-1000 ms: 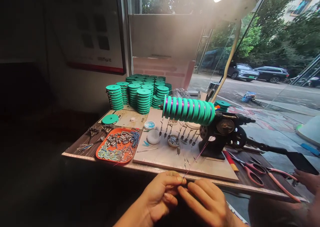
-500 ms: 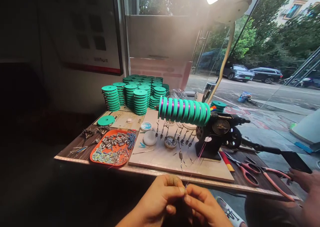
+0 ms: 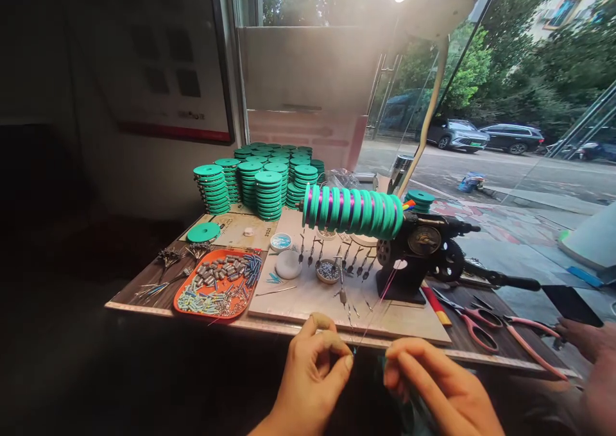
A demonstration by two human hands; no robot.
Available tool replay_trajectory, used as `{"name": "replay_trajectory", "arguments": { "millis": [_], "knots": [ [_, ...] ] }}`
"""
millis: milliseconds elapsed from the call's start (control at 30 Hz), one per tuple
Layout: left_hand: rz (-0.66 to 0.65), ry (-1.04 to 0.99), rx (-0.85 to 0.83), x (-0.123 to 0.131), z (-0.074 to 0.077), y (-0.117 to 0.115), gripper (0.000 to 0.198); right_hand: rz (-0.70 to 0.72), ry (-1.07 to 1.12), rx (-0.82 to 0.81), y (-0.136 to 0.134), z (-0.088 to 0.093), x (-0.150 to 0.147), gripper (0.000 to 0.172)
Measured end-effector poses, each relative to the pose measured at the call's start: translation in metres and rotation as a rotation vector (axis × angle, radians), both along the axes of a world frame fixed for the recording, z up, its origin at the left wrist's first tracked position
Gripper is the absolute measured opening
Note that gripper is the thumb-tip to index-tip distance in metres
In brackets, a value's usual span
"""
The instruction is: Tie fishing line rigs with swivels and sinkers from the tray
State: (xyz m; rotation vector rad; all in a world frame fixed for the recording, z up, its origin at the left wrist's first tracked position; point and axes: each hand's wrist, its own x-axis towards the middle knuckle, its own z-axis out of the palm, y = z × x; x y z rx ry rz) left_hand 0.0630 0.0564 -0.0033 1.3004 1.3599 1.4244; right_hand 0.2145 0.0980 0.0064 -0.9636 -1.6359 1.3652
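My left hand (image 3: 317, 372) is just in front of the table edge, thumb and forefinger pinched on a thin pink line (image 3: 380, 300). A tiny bluish bit shows at its fingertips. That line runs up towards the black hand-cranked winder (image 3: 423, 240). My right hand (image 3: 437, 378) is held apart to the right, its thumb and fingers pressed together; whatever lies between them is too small to make out. Beyond my hands, a row of green foam spools (image 3: 353, 213) wound with purple line sits on the winder's shaft. A sinker (image 3: 342, 295) with thin wires lies on the board (image 3: 298, 308).
An orange tray (image 3: 179, 301) of sinkers and small parts stands left. Stacked green spools (image 3: 268, 195) fill the back. Scissors (image 3: 474, 330) and pliers (image 3: 534, 352) lie right. At far right, another person's hand (image 3: 584, 340) is beside a dark phone (image 3: 570, 306).
My hands were together at the line; now the right hand has moved away to the right. The left hand has risen slightly and still pinches the line.
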Motion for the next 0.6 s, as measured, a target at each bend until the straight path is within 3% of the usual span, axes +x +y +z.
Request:
{"name": "replay_trajectory", "arguments": {
  "millis": [133,200,400,600],
  "knots": [
    [-0.029,-0.056,0.029,0.000,-0.003,0.003,0.014,0.169,0.005,-0.266,0.019,-0.013,-0.007,0.032],
    [-0.047,-0.107,0.004,0.000,-0.002,0.004,0.015,0.227,0.053,-0.315,0.026,-0.020,-0.011,0.032],
    [-0.059,-0.181,-0.086,0.000,-0.002,0.006,0.019,0.205,0.073,-0.298,0.030,-0.026,-0.021,0.028],
    [-0.038,-0.281,-0.152,-0.001,-0.007,0.005,0.022,0.100,0.066,-0.151,0.021,-0.031,-0.019,0.023]
  ]
}}
